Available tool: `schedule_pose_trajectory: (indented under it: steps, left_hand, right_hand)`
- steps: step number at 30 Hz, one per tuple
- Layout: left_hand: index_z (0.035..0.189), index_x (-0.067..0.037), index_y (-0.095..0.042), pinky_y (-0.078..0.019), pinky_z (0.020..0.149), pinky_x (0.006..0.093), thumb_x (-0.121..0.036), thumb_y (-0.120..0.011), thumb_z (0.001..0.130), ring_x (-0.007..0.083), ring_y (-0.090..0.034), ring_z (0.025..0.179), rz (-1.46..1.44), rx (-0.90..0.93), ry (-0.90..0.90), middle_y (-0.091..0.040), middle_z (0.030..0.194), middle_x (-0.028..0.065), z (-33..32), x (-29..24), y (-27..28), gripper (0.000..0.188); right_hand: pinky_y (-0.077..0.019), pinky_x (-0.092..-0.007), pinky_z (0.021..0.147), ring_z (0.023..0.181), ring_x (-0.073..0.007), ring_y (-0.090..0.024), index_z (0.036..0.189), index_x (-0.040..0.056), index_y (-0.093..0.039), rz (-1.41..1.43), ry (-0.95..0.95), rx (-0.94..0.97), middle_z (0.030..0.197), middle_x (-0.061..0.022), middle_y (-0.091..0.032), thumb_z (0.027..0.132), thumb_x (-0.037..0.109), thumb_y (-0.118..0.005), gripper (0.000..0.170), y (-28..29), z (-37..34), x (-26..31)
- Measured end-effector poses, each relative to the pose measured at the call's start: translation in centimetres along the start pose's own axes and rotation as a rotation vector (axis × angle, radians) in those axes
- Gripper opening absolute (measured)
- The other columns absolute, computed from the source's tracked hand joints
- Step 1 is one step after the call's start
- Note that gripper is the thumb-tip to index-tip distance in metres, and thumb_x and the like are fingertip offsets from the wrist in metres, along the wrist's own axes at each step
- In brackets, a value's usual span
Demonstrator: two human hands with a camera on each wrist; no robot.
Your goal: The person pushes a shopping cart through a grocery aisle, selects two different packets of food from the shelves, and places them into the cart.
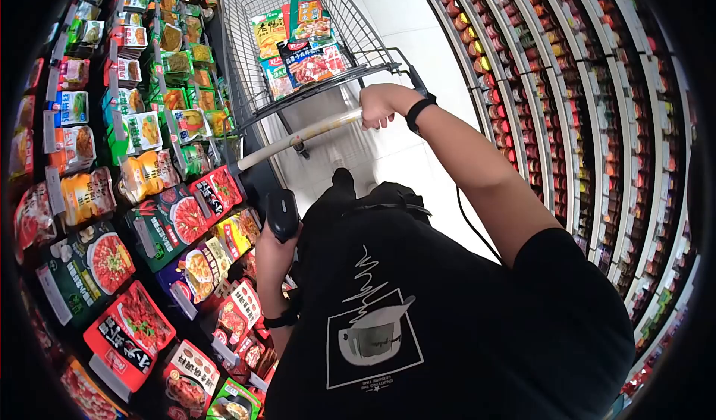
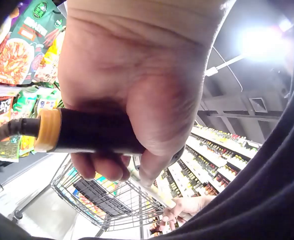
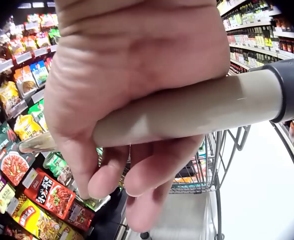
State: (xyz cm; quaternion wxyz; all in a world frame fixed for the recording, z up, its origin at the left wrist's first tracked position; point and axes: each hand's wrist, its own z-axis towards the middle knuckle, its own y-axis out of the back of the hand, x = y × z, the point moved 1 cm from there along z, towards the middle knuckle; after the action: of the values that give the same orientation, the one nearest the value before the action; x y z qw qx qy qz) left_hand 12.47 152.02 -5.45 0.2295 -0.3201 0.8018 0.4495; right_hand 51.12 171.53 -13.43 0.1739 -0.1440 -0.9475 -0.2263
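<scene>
In the head view my right hand point(image 1: 379, 107) grips the pale bar of the cart handle point(image 1: 306, 133) near its right end. Seen from the right wrist, the fingers of that hand point(image 3: 137, 115) curl round the handle point(image 3: 197, 111). My left hand point(image 1: 276, 256) is low beside the left shelf and holds a black device point(image 1: 282, 215). In the left wrist view this hand point(image 2: 132, 95) wraps round the black cylindrical body point(image 2: 94, 131), which has a yellow ring point(image 2: 48, 131) and a cable at one end. Several food packets point(image 1: 317, 63) lie inside the wire cart point(image 1: 246, 54).
Shelves of colourful packets, among them a red one point(image 1: 131, 332), run close along the left. Curved shelves of jars and bottles point(image 1: 548, 84) line the right. White floor point(image 1: 418, 43) lies between the cart and the right shelves.
</scene>
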Motion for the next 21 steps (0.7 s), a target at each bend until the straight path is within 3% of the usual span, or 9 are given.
schedule_pose_trajectory:
  steps: [1, 4, 7, 15, 16, 17, 19, 21]
  left_hand:
    - [0.140, -0.005, -0.068, -0.0600, 0.090, 0.0446, -0.026, -0.087, 0.094, 0.0378, -0.080, 0.106, -0.028, -0.002, -0.008, -0.080, 0.113, 0.0231, 0.7, 0.0, 0.6, 0.054]
    - [0.128, 0.000, -0.071, -0.0585, 0.086, 0.0382, -0.020, -0.088, 0.095, 0.0238, -0.079, 0.097, -0.071, -0.027, 0.005, -0.082, 0.106, 0.0167, 2.8, 0.8, 1.6, 0.042]
    - [0.139, -0.005, -0.068, -0.0595, 0.088, 0.0415, -0.022, -0.086, 0.095, 0.0335, -0.081, 0.103, -0.074, -0.018, -0.006, -0.081, 0.110, 0.0198, 4.2, 0.7, 2.6, 0.051]
    - [0.133, -0.002, -0.069, -0.0589, 0.084, 0.0415, -0.021, -0.086, 0.094, 0.0331, -0.080, 0.095, -0.085, -0.012, 0.042, -0.081, 0.105, 0.0197, 6.8, -0.1, 2.1, 0.046]
    - [0.132, -0.002, -0.069, -0.0589, 0.084, 0.0417, -0.021, -0.087, 0.094, 0.0336, -0.080, 0.095, -0.073, -0.014, 0.054, -0.081, 0.105, 0.0198, 7.1, -0.5, 1.7, 0.046]
    - [0.131, -0.002, -0.069, -0.0590, 0.084, 0.0418, -0.021, -0.087, 0.093, 0.0341, -0.080, 0.095, -0.061, -0.014, 0.066, -0.081, 0.104, 0.0200, 7.1, -0.8, 1.4, 0.046]
    - [0.130, -0.002, -0.069, -0.0591, 0.084, 0.0423, -0.021, -0.087, 0.093, 0.0353, -0.080, 0.095, -0.042, -0.013, 0.101, -0.080, 0.104, 0.0204, 7.4, -1.8, 0.6, 0.046]
    - [0.129, -0.001, -0.069, -0.0592, 0.084, 0.0425, -0.021, -0.087, 0.093, 0.0361, -0.080, 0.096, -0.040, -0.028, 0.113, -0.080, 0.103, 0.0206, 7.3, -3.1, -0.4, 0.045]
  right_hand:
    - [-0.0600, -0.0379, 0.060, 0.072, -0.0249, -0.076, 0.091, -0.0029, -0.081, -0.006, 0.001, -0.023, 0.090, -0.0117, -0.081, 0.090, 0.027, -0.085, 0.031, 0.6, 0.1, 0.4]
    - [-0.0602, -0.0405, 0.063, 0.069, -0.0256, -0.076, 0.081, 0.0007, -0.082, -0.110, 0.002, -0.107, 0.078, -0.0115, -0.079, 0.082, 0.025, -0.079, 0.025, 2.4, 1.5, 1.1]
    - [-0.0606, -0.0453, 0.069, 0.072, -0.0331, -0.077, 0.076, 0.0027, -0.082, -0.178, 0.012, -0.199, 0.075, -0.0163, -0.078, 0.073, 0.023, -0.072, 0.023, 3.9, 2.9, 1.3]
    - [-0.0614, -0.0496, 0.079, 0.086, -0.0400, -0.078, 0.085, 0.0014, -0.084, -0.230, 0.017, -0.236, 0.088, -0.0233, -0.079, 0.071, 0.025, -0.069, 0.032, 8.2, 5.2, 2.9]
    - [-0.0610, -0.0446, 0.073, 0.074, -0.0317, -0.078, 0.082, 0.0030, -0.084, -0.286, 0.058, -0.288, 0.075, -0.0138, -0.079, 0.079, 0.032, -0.076, 0.031, 8.4, 6.5, 2.2]
    - [-0.0610, -0.0448, 0.073, 0.074, -0.0323, -0.078, 0.086, 0.0028, -0.084, -0.280, 0.084, -0.318, 0.077, -0.0147, -0.079, 0.079, 0.033, -0.076, 0.032, 8.4, 7.6, 1.6]
    - [-0.0617, -0.0524, 0.083, 0.092, -0.0429, -0.078, 0.090, -0.0031, -0.082, -0.250, 0.096, -0.303, 0.095, -0.0269, -0.079, 0.073, 0.026, -0.064, 0.038, 9.7, 6.1, 3.0]
    - [-0.0619, -0.0518, 0.084, 0.092, -0.0426, -0.078, 0.090, -0.0021, -0.083, -0.269, 0.137, -0.326, 0.094, -0.0263, -0.079, 0.074, 0.026, -0.064, 0.037, 10.3, 7.0, 2.6]
